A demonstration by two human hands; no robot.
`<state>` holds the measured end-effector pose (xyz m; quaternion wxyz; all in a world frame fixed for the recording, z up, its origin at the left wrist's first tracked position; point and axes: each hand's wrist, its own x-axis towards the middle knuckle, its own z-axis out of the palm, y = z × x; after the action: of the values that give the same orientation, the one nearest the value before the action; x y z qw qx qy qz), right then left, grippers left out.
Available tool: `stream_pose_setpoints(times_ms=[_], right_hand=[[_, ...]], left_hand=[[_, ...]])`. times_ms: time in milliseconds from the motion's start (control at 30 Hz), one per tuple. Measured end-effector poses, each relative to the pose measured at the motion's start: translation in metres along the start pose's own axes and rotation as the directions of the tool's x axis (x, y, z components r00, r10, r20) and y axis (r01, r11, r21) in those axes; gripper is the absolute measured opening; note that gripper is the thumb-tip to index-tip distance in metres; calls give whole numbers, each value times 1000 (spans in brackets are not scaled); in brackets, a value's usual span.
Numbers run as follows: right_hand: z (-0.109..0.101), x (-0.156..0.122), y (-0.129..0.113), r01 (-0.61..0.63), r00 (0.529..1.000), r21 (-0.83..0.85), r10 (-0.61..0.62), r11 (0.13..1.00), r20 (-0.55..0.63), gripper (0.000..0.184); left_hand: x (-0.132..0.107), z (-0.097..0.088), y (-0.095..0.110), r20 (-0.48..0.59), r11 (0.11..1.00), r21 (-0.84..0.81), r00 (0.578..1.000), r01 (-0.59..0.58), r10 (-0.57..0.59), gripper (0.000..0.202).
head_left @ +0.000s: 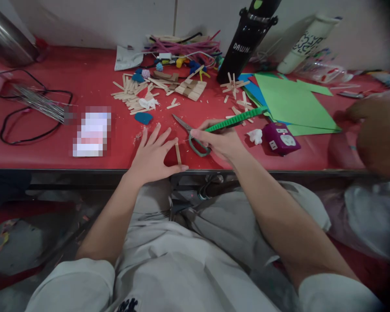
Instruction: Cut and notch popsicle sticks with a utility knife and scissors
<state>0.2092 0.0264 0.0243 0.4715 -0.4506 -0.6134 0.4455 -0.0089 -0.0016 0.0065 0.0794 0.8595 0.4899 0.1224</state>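
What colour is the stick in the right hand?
Bright green; the head view shows the stick best.

Bare red table (pixel 94 82) is found free ahead of and outboard of the L hand (pixel 152 154) fingertips, as far as a blue scrap (pixel 143 118) and the stick pile (pixel 133 93) further out. Btw. L thumb and R hand (pixel 219 141) the gap is narrowed by a stick (pixel 178 154) and scissors (pixel 190 132). A green rod (pixel 234 121), gripped in the R fingers, is angled away over the table. Outboard of the R knuckles, passage is blocked by a white wad (pixel 255 136), purple box (pixel 281 138) and green paper (pixel 292 104), w/ a bottle (pixel 247 39) beyond. Far R, room is taken by another person's hand (pixel 377 134).
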Motion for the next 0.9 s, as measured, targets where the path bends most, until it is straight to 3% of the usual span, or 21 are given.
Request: stream_pose_setpoints(times_ms=[400, 700, 900], right_hand=[[22, -3, 4, -38, 997, -94, 32, 995, -69, 52], [25, -5, -1, 44, 984, -138, -67, 989, -163, 49], [22, -7, 0, 53, 998, -113, -57, 992, -33, 42]], left_hand=[[1, 1, 4, -22, 999, 22, 999, 26, -26, 93], [1, 4, 2, -38, 999, 0, 999, 34, -34, 93], [1, 5, 3, -66, 1000, 8, 998, 24, -24, 93]])
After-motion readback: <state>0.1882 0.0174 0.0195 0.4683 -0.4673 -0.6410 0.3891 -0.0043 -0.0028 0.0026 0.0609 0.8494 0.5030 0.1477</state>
